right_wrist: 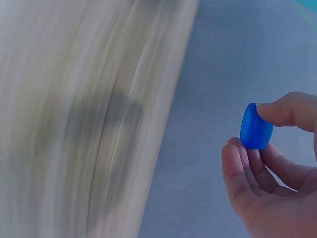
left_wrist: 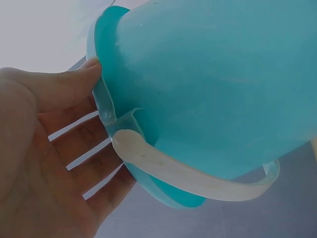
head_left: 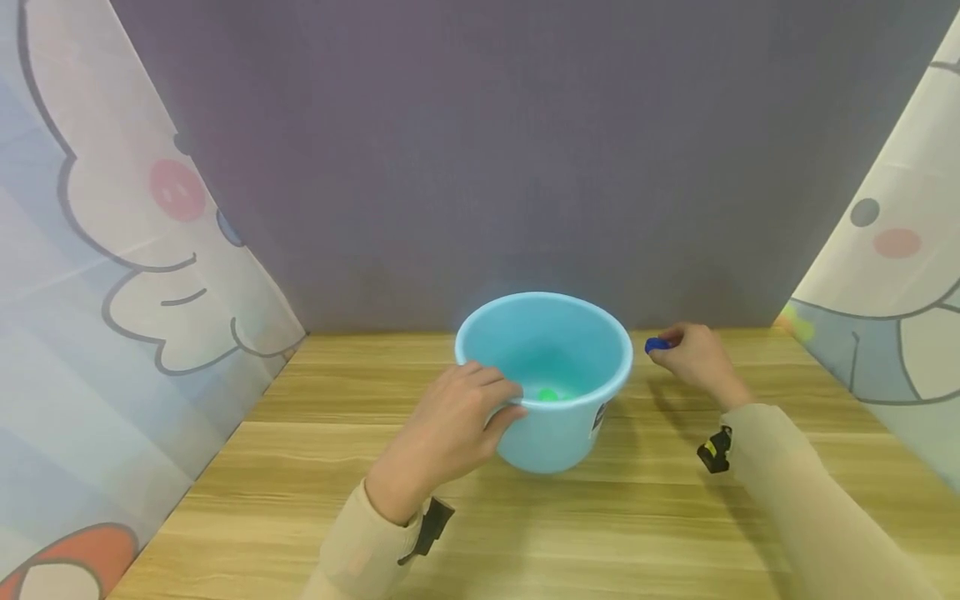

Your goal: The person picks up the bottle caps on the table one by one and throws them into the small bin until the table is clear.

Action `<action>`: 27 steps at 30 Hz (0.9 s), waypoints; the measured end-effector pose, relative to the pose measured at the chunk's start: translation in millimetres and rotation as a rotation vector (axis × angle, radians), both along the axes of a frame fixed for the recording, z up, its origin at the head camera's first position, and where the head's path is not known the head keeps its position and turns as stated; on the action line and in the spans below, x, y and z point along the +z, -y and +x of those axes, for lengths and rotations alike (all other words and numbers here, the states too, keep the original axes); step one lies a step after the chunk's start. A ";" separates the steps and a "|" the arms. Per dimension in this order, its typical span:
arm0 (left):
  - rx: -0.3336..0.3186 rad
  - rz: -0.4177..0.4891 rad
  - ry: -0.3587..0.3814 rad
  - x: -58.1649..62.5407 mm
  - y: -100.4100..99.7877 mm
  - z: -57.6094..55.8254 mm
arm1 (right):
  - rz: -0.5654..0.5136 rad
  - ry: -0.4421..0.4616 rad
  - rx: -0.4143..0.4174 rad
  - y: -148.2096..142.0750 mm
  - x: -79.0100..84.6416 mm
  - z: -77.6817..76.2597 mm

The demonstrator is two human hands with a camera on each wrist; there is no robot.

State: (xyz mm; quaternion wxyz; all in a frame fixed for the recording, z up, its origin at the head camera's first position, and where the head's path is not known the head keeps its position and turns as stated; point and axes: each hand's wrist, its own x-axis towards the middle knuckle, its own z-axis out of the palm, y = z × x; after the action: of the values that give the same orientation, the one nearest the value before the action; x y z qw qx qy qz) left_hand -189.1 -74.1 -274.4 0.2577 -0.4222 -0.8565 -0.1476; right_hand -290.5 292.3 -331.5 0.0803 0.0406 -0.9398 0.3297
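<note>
A light blue bucket (head_left: pixel 555 433) stands upright on the wooden table, with a green object (head_left: pixel 548 394) partly visible inside it. My left hand (head_left: pixel 457 417) grips the near left part of its rim, thumb outside and fingers over the edge. In the left wrist view, the bucket's white handle (left_wrist: pixel 188 178) hangs beside that hand (left_wrist: pixel 59 134). To the right of the bucket, my right hand (head_left: pixel 697 358) pinches a small blue bottle cap (right_wrist: pixel 256 128) between thumb and fingers, held above the table.
The wooden table (head_left: pixel 300 500) ends at a dark grey panel (head_left: pixel 525 150) behind the bucket. Cartoon-printed curtains (head_left: pixel 90 333) hang on the left and right sides. Each wrist wears a black strap-on device (head_left: pixel 716 450).
</note>
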 end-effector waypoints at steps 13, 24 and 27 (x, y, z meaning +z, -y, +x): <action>-0.004 -0.003 -0.007 -1.0 -0.8 -0.7 | -0.182 0.001 -0.028 6.2 0.3 14.7; 0.001 -0.007 -0.005 -1.3 -0.8 -0.8 | -0.293 -0.062 -0.056 13.4 0.2 26.0; -0.003 -0.006 -0.009 -1.7 -0.5 -1.0 | -0.306 -0.049 -0.059 15.2 -0.4 28.8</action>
State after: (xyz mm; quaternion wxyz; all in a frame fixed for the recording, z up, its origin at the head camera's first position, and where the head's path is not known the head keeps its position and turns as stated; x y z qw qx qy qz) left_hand -190.2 -73.7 -276.1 0.2599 -0.4251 -0.8551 -0.1435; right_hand -261.7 277.1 -332.0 0.1179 0.0083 -0.8770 0.4657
